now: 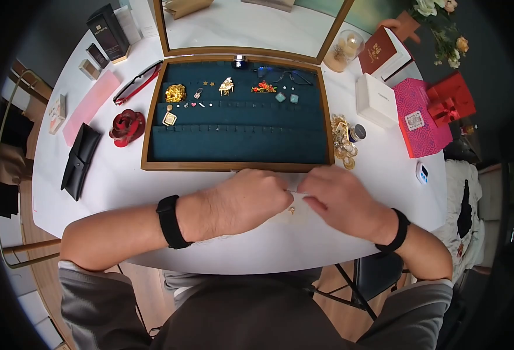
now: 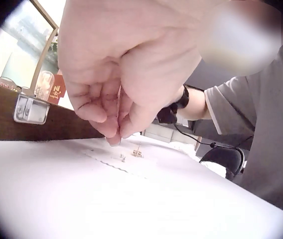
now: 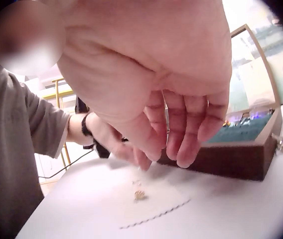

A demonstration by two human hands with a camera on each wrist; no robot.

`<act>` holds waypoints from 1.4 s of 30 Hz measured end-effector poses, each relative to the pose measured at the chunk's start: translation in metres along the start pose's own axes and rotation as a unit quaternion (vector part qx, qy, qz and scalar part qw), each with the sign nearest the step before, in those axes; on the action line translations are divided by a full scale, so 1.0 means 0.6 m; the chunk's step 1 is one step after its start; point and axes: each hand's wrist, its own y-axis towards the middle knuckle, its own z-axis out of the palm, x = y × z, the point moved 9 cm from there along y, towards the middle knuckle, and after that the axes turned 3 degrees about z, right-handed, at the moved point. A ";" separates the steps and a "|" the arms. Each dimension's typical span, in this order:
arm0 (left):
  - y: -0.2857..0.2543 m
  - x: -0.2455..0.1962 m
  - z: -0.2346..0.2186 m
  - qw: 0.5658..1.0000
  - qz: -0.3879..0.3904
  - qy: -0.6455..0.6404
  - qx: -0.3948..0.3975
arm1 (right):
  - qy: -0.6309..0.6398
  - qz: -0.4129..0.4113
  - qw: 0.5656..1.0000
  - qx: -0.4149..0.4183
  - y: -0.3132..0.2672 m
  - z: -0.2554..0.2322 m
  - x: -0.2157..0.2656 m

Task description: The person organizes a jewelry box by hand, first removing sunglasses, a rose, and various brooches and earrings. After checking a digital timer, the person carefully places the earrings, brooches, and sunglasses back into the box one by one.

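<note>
In the head view my left hand (image 1: 257,195) is near the front of the jewelry box (image 1: 239,167), its thumb and fingertips pinching a thin pale piece (image 1: 293,191); its kind I cannot tell. Facing it is my right hand (image 1: 344,201), slightly blurred, with loosely bent fingers and thumb apart from the forefinger beside that piece. Below the fingertips, small gold earrings (image 1: 292,210) lie on the white table. The right wrist view shows the gold earrings (image 3: 139,195) near a dark wavy line (image 3: 156,217) on the table. A small clear bit (image 2: 122,158) lies by them in the left wrist view.
The box's teal lining (image 1: 239,146) carries earrings, brooches and glasses. Gold jewelry (image 1: 343,143) lies to its right, with a white box (image 1: 376,99) and a pink packet (image 1: 423,119) beyond. Left are a red flower (image 1: 126,127), a black case (image 1: 82,160) and red-framed glasses (image 1: 137,83).
</note>
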 end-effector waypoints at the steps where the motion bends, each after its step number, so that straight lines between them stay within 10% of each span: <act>1: 0.000 -0.002 0.004 1.000 -0.002 0.004 0.006 | 0.002 0.017 0.999 -0.036 0.003 -0.024 -0.007; 9: -0.009 0.004 -0.023 1.000 -0.002 0.021 0.003 | -0.033 0.063 0.989 -0.128 0.044 -0.098 -0.046; 16: -0.089 0.117 -0.227 0.959 -0.146 0.079 -0.227 | -0.029 0.073 0.987 -0.139 0.132 -0.089 -0.088; 22: -0.123 0.246 -0.237 0.953 -0.249 0.098 -0.138 | -0.114 0.043 0.990 -0.075 0.235 -0.031 -0.091; 42: -0.038 0.287 -0.187 0.969 -0.233 0.059 0.049 | -0.204 0.056 0.972 0.100 0.317 0.027 -0.114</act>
